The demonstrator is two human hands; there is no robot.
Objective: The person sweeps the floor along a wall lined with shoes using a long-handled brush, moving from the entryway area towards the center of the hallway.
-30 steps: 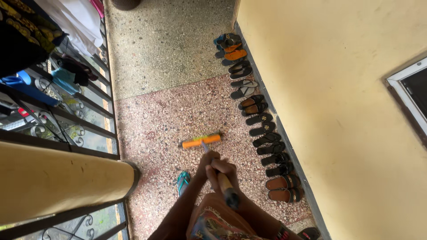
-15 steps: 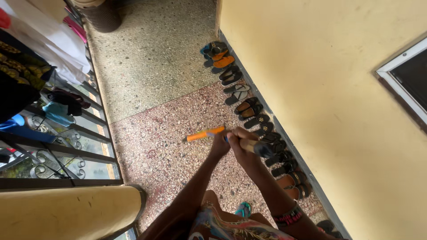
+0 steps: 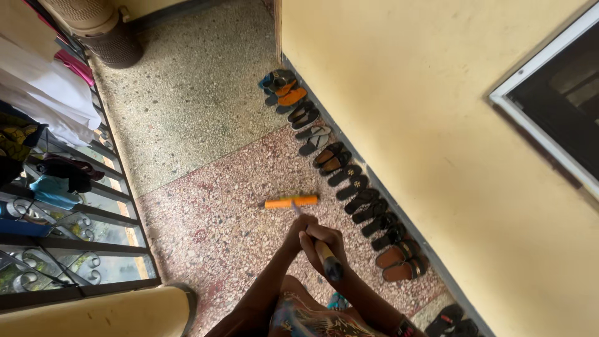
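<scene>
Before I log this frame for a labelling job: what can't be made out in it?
All in the head view:
- Broom handle: its middle is hidden inside the left hand and right hand.
- Orange broom head: bristles hidden beneath it.
- Blue-green sandal: mostly covered by the person's patterned clothing.
- Sandals along the wall: too small for detail; the last pair is cut by the bottom edge.
- Window: cut by the right edge.

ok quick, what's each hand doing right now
Left hand: closed around the broom handle, lower down toward the orange broom head.
Right hand: closed around the same handle, just above the left.
</scene>
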